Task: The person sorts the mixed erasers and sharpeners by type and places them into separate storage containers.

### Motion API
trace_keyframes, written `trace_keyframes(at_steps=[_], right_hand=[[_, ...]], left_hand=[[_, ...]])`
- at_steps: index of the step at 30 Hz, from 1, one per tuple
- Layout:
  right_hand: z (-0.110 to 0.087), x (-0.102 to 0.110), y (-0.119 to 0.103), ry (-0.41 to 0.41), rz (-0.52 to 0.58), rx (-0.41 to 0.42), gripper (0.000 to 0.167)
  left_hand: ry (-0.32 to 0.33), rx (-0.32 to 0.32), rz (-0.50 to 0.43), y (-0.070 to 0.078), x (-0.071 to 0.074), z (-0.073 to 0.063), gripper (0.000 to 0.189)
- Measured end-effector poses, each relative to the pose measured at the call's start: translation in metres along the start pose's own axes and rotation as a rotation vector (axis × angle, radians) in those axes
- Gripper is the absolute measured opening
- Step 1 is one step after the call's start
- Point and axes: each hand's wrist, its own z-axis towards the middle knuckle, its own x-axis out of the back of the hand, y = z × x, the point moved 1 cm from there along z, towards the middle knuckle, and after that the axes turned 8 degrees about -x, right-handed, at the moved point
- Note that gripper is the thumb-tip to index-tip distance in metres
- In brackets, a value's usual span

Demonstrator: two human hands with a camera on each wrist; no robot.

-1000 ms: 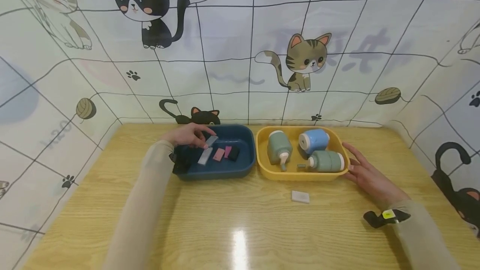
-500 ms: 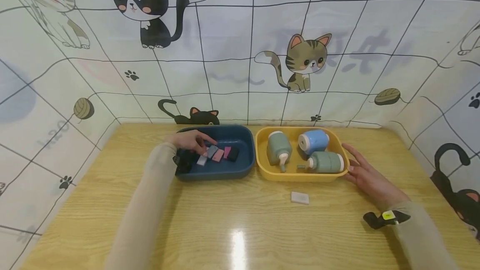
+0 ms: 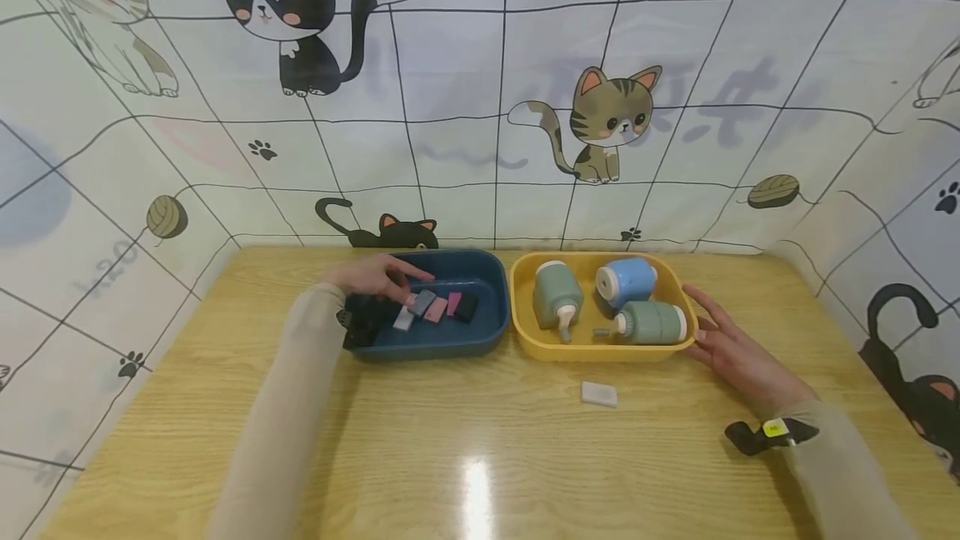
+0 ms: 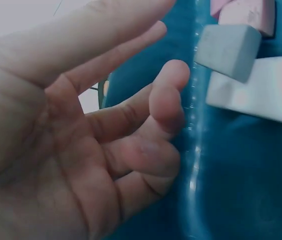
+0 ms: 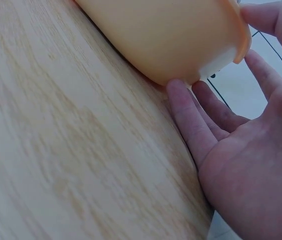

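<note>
In the head view my left hand (image 3: pixel 375 275) hovers over the left side of a dark blue bin (image 3: pixel 431 351). Its fingers are loosely bent and hold nothing, as the left wrist view shows. Just beyond the fingertips a grey-blue eraser-like block (image 4: pixel 229 49) lies tilted across a white block (image 4: pixel 260 90). Pink blocks (image 4: pixel 248 14) lie beside it, with a magenta block (image 3: pixel 453 303) and a black block (image 3: pixel 467 307) to the right. My right hand (image 3: pixel 738 359) touches the right end of a yellow bin (image 3: pixel 592 352), fingers mostly straight along its wall and rim.
Inside the yellow bin lie two green pump bottles (image 3: pixel 558 294) (image 3: pixel 652 322) and a blue bottle (image 3: pixel 628 282). On the wooden table (image 3: pixel 450 423) in front is a flat white block (image 3: pixel 599 394). A cat-patterned sheet (image 3: pixel 465 148) hangs close behind the bins.
My left hand has set the grey-blue block down onto the other blocks, let go and drawn slightly back to the left. My right hand has stayed at the yellow bin.
</note>
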Motion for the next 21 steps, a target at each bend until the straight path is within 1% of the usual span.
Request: trace_keyframes(at_steps=[7,11,17,21], right_hand=[[0.0,-0.001,-0.001,0.007,-0.024,-0.006,0.064],[0.0,-0.001,-0.001,0.008,-0.015,-0.004,0.064],[0.0,-0.002,0.0,-0.011,0.026,0.031,0.064],[0.0,-0.002,0.0,-0.013,0.042,0.025,0.064]], left_hand=[[0.025,-0.021,0.02,0.016,0.001,-0.007,0.056],[0.033,-0.04,0.021,0.021,-0.001,-0.008,0.057],[0.034,-0.091,0.001,0.033,-0.006,-0.01,0.058],[0.016,-0.142,-0.011,0.042,-0.011,-0.011,0.057]])
